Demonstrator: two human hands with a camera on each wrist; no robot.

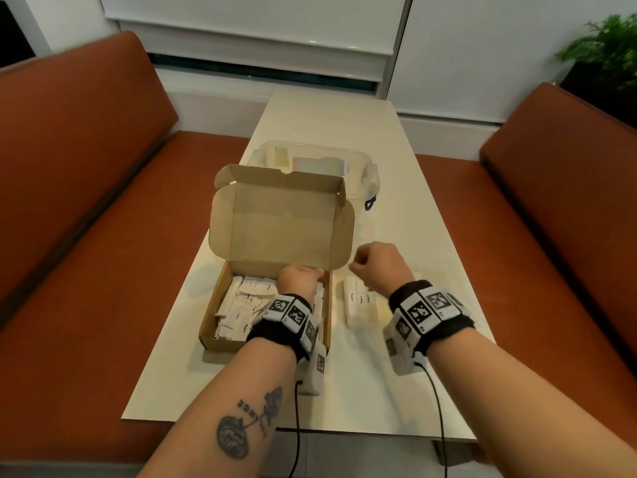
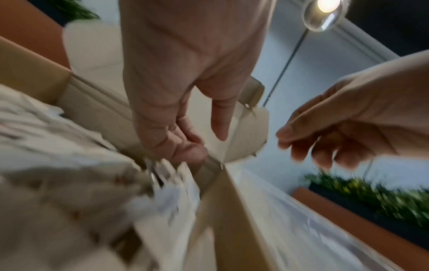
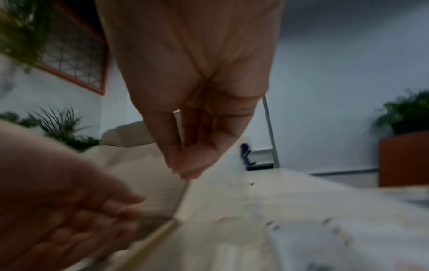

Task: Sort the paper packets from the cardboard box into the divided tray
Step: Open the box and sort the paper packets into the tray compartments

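Nearest, tattooed left forearm reaching into cardboard box [image 1: 220, 305] on table [image 1: 413, 236]. Paper packets [image 1: 238, 305] heaped inside, long axes mixed; probably light, limp, best pinched at an edge. Divided tray [image 1: 358, 305] right, packets lengthwise near-to-far. Left hand [image 1: 298, 279] fingers [image 2: 185, 146] curled, grip unclear; right hand [image 1: 377, 265] fingers loosely curled, empty.

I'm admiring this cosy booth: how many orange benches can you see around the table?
2. One orange bench runs along the left side of the table, the other bench along the right side. Any seating behind the camera is out of view.
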